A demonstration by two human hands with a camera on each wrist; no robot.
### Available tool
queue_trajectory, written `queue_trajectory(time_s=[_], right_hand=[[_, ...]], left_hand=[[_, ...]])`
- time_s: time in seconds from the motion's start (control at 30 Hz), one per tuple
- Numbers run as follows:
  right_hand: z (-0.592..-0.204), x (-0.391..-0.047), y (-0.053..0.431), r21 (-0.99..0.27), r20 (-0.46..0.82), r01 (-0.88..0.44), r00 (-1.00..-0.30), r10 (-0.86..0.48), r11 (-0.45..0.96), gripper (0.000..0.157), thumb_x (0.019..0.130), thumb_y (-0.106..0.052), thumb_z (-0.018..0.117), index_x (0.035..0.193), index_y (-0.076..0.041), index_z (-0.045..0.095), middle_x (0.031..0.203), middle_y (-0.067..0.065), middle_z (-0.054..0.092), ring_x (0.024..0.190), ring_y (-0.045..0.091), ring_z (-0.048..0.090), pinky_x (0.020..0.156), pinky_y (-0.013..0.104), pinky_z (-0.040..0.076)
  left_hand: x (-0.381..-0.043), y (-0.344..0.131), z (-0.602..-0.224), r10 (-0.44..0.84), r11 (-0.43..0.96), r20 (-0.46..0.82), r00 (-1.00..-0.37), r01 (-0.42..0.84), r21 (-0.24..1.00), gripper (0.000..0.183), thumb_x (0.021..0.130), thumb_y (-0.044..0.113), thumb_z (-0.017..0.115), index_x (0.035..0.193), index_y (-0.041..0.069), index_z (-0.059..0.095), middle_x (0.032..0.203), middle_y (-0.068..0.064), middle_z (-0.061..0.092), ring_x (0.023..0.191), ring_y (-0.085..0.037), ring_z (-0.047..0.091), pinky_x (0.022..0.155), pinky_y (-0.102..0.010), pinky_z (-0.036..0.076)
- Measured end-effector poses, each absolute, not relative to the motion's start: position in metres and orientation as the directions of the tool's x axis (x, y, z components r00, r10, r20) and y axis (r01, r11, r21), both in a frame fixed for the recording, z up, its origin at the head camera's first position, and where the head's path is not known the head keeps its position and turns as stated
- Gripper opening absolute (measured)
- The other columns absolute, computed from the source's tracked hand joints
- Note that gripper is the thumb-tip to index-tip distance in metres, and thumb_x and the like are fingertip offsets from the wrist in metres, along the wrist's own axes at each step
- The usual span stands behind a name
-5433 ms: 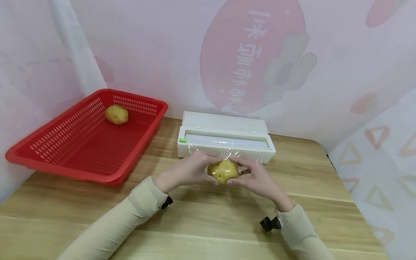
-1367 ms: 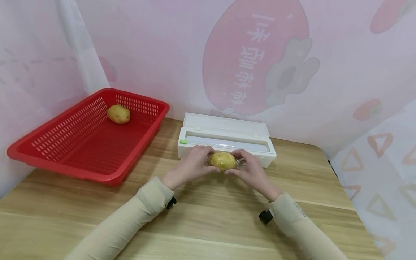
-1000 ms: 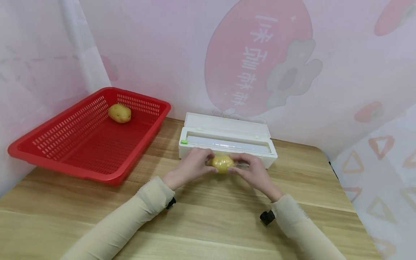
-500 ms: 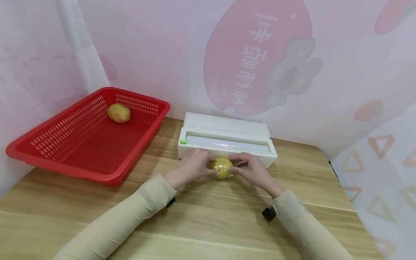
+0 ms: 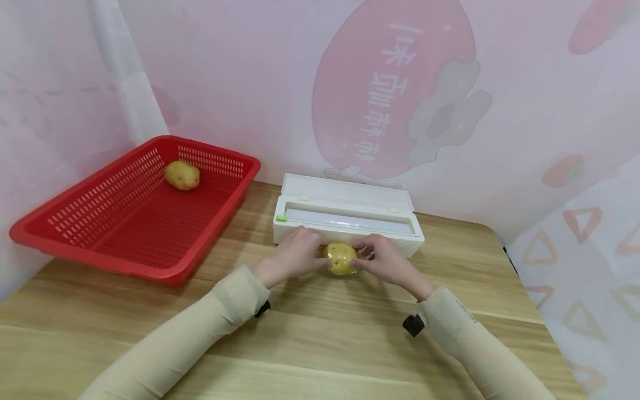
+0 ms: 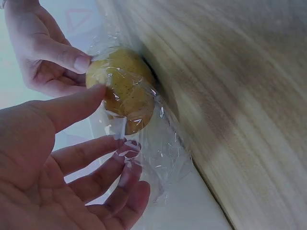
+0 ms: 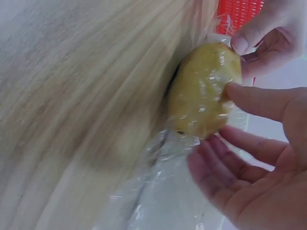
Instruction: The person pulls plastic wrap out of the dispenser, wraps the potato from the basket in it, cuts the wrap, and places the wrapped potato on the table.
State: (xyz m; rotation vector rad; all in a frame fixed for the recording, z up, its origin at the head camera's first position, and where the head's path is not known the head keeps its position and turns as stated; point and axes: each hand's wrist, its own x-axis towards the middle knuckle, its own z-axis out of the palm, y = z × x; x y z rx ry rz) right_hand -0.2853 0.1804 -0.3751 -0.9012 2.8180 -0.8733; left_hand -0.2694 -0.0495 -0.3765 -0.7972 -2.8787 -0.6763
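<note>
A yellow potato [image 5: 340, 259] lies between my two hands, just before a white box. Clear cling film [image 6: 165, 139] covers it, with a loose crinkled part trailing beyond the potato in both wrist views. My left hand [image 5: 298, 253] grips the potato from the left, its thumb on the near face and its fingers at the film. From the other side my right hand [image 5: 384, 260] pinches it, thumb on the front and fingers curled behind. The potato appears close over the wooden table in the right wrist view.
The white cling film box [image 5: 348, 222] stands behind the hands with its lid [image 5: 347, 190] raised and a green slider [image 5: 282, 218] at its left. At left, a red basket [image 5: 172, 273] holds another potato [image 5: 182, 175]. A printed curtain [image 5: 260, 83] hangs behind the wooden table [image 5: 320, 344].
Film strands that rose above the potato several seconds ago now lie against it. The potato has been turned in the hands and lowered slightly. Over the last half second, little has moved.
</note>
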Motion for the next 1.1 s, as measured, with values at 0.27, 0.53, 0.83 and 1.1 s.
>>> queue_trajectory(time_s=[0.27,0.53,0.83,1.1], right_hand=[[-0.371,-0.287,0.18,-0.507,0.084,-0.542,-0.805,-0.587,0.67,0.028,0.085,-0.016,0.078,0.106,0.001,0.07,0.1,0.01,0.067,0.087,0.023,0.064,0.076,0.037,0.053],[-0.364,-0.282,0.18,-0.485,0.085,-0.528,-0.822,-0.563,0.697,0.033,0.084,-0.016,0.078,0.11,0.002,0.069,0.108,0.014,0.065,0.09,0.026,0.064,0.078,0.038,0.053],[-0.358,-0.283,0.175,-0.461,0.164,-0.558,-0.818,-0.552,0.69,0.032,0.086,-0.015,0.077,0.112,0.002,0.069,0.109,0.013,0.066,0.092,0.028,0.064,0.078,0.039,0.053],[-0.344,-0.289,0.153,-0.489,0.273,-0.62,-0.777,-0.567,0.614,0.023,0.087,-0.014,0.074,0.104,0.001,0.071,0.104,0.011,0.068,0.087,0.022,0.063,0.073,0.034,0.054]], left_hand=[[-0.266,-0.058,-0.374,0.44,0.774,0.225,-0.869,0.494,0.396,0.019,0.087,0.026,0.075,0.093,0.008,0.076,0.088,-0.004,0.067,0.082,-0.022,0.054,0.075,-0.036,0.045],[-0.257,-0.072,-0.368,0.275,0.761,0.39,-0.879,0.447,0.47,0.027,0.087,0.02,0.075,0.107,0.002,0.072,0.109,-0.013,0.066,0.102,-0.03,0.059,0.084,-0.043,0.051],[-0.258,-0.088,-0.377,0.106,0.621,0.487,-0.867,0.441,0.648,0.055,0.082,0.014,0.08,0.129,-0.003,0.056,0.122,-0.018,0.056,0.089,-0.027,0.062,0.076,-0.038,0.053],[-0.263,-0.099,-0.379,0.051,0.522,0.42,-0.906,0.382,0.762,0.061,0.079,0.017,0.084,0.13,-0.002,0.057,0.125,-0.015,0.06,0.066,-0.015,0.063,0.065,-0.032,0.054]])
